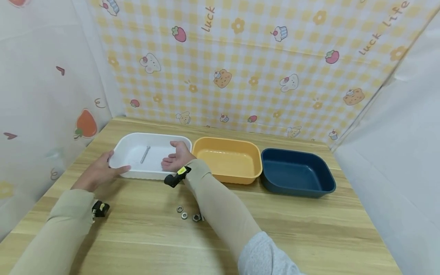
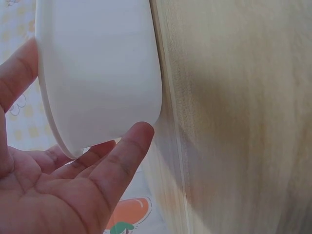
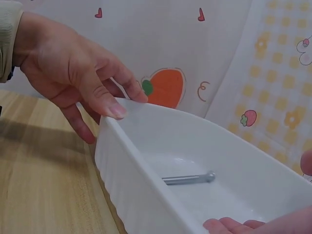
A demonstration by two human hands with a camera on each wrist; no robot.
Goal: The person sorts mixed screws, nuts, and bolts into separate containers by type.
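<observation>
A white bin (image 1: 154, 175) stands at the left of the row, and a metal bolt (image 1: 145, 154) lies on its floor. My left hand (image 1: 101, 170) holds the bin's left end, its thumb on the front rim. In the left wrist view, the fingers of that hand reach around the white bin's corner (image 2: 102, 87). My right hand (image 1: 177, 156) is over the right part of the bin, palm turned inward, fingers loosely extended with nothing seen in them. The right wrist view shows the bolt (image 3: 189, 179) lying apart from the right fingertips (image 3: 229, 225).
A yellow bin (image 1: 227, 178) adjoins the white one, with a dark blue bin (image 1: 292, 190) to its right. Nuts (image 1: 184, 215) lie on the wooden table (image 1: 144, 236) beside the right forearm, which partly hides another small metal piece. A patterned cloth (image 1: 240, 57) hangs behind.
</observation>
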